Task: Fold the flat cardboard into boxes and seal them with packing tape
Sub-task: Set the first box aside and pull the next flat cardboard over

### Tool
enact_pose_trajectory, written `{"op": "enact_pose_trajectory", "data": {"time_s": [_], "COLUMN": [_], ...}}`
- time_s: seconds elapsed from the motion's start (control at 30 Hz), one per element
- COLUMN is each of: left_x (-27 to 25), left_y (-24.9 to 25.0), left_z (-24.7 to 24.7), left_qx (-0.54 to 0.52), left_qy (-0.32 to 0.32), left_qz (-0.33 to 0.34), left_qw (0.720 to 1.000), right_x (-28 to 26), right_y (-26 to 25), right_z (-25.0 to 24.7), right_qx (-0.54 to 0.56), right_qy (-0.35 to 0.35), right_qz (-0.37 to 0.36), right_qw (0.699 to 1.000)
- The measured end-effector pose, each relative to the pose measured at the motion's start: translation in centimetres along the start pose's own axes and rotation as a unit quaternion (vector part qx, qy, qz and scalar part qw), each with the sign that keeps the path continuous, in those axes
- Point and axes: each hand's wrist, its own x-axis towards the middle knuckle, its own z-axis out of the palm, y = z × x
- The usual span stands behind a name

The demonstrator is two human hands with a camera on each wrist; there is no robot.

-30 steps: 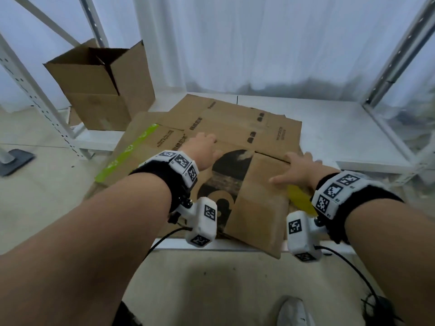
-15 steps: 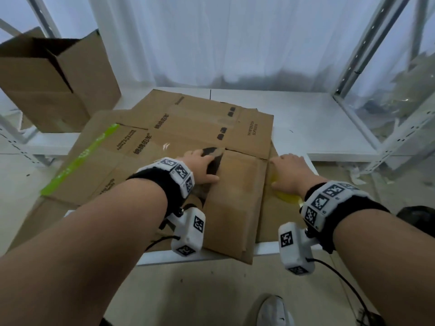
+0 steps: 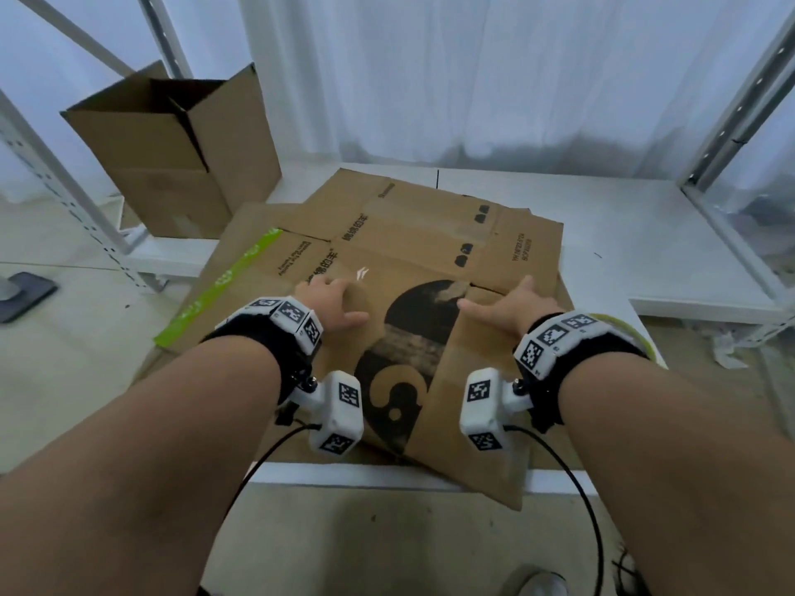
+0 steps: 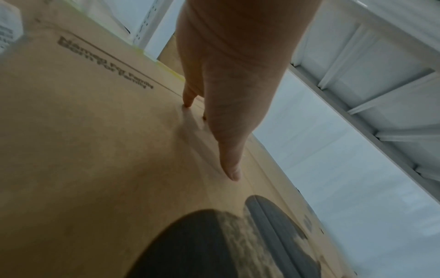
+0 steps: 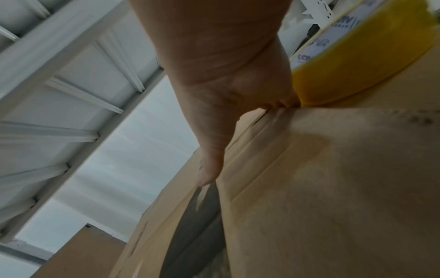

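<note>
Both hands (image 3: 331,301) apparently flat on the flat cardboard (image 3: 413,337)

Both bare forearms reach forward side by side, each wrist wrapped in a black band carrying white marker blocks and a small white camera unit slung beneath. The left hand (image 3: 329,299) lies palm down with fingers extended ahead and the thumb (image 3: 356,319) splayed toward the centre; in the left wrist view its fingertips (image 4: 232,172) press flat. The right hand (image 3: 514,304) also lies palm down, thumb stretched inward toward the left, fingers pointing forward and relaxed.
</note>
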Motion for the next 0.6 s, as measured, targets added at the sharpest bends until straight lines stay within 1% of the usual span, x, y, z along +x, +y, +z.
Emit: {"op": "enact_pose_trajectory", "data": {"time_s": [0.03,0.1,0.17,0.23,0.33,0.4,0.5,0.6], "left_x": [0.0,-0.2,-0.4,-0.8,-1.1,-1.5,-2.4,-3.5], "left_y": [-0.1,0.0,0.2,0.4,0.2,0.2,0.4,1.1], "left_z": [0.0,0.0,0.0,0.0,0.2,0.3,0.4,0.7], "left_qx": [-0.001,-0.007,-0.01,-0.013,-0.004,0.005,0.013,0.012], "left_qy": [0.0,-0.004,-0.008,-0.022,-0.038,-0.042,-0.041,-0.035], "left_qz": [-0.001,0.004,0.012,0.021,0.042,0.054,0.06,0.081], "left_qw": [1.0,1.0,1.0,0.999,0.998,0.998,0.997,0.996], "right_x": [-0.2,-0.4,-0.1,0.3,0.0,-0.5,-1.1,-2.4], "right_y": [-0.1,-0.6,-0.8,-0.6,-0.1,0.1,-0.3,-1.1], "right_z": [0.1,0.2,0.4,0.3,0.2,0.2,0.6,0.8], "right_qx": [-0.015,-0.004,0.047,0.112,0.165,0.22,0.324,0.37], "right_qy": [0.013,0.053,0.106,0.137,0.117,0.099,0.085,0.064], "right_qz": [0.007,0.018,0.019,-0.007,-0.049,-0.047,-0.032,-0.03], "right_qw": [1.0,0.998,0.993,0.984,0.978,0.969,0.942,0.926]}}
